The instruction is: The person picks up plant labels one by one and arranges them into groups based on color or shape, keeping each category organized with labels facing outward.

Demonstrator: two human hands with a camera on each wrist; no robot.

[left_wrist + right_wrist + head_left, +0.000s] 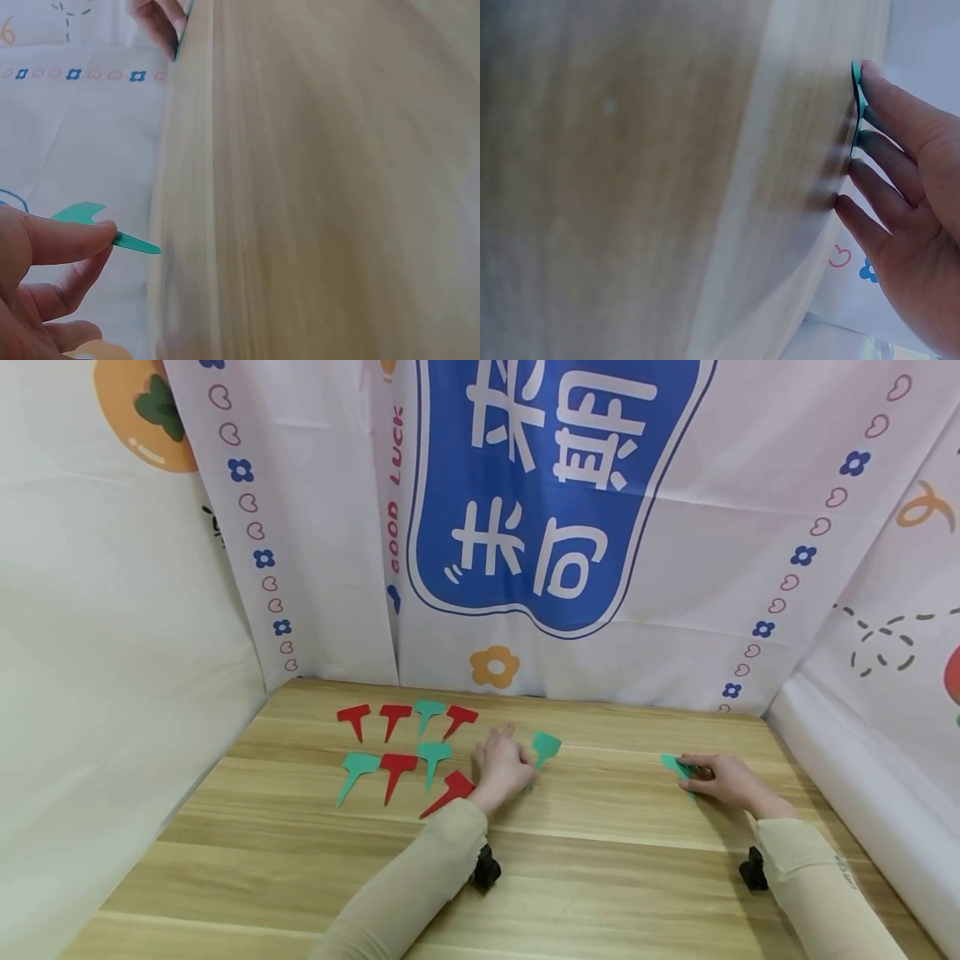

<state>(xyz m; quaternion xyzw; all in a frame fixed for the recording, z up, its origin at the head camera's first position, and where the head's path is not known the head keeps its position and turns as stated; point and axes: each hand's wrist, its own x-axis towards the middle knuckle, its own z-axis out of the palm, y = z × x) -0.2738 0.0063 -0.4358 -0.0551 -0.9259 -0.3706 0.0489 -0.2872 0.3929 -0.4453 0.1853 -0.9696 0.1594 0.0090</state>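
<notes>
Two cream fabric sleeves point(405, 885) lead to two hands. The left hand point(504, 767) pinches one thin green T-shaped tag point(547, 745) between its fingers. Rightward of it, the right hand point(726, 781) touches another green tag point(670, 762); whether its fingers pinch, I cannot tell. Leftward lie five red T-shaped tags point(398, 763) and three green ones point(435, 752) on the wood-grain counter point(600, 877). Beyond hangs white printed cloth point(337, 527). The pinched tag's broad head narrows into a pointed stem.

Your right hand point(723, 779) hides part of its green tag point(670, 762), your left hand point(49, 259) runs off its wrist view's edge, and the table point(615, 187) (right wrist cam) is kinda blurry.
</notes>
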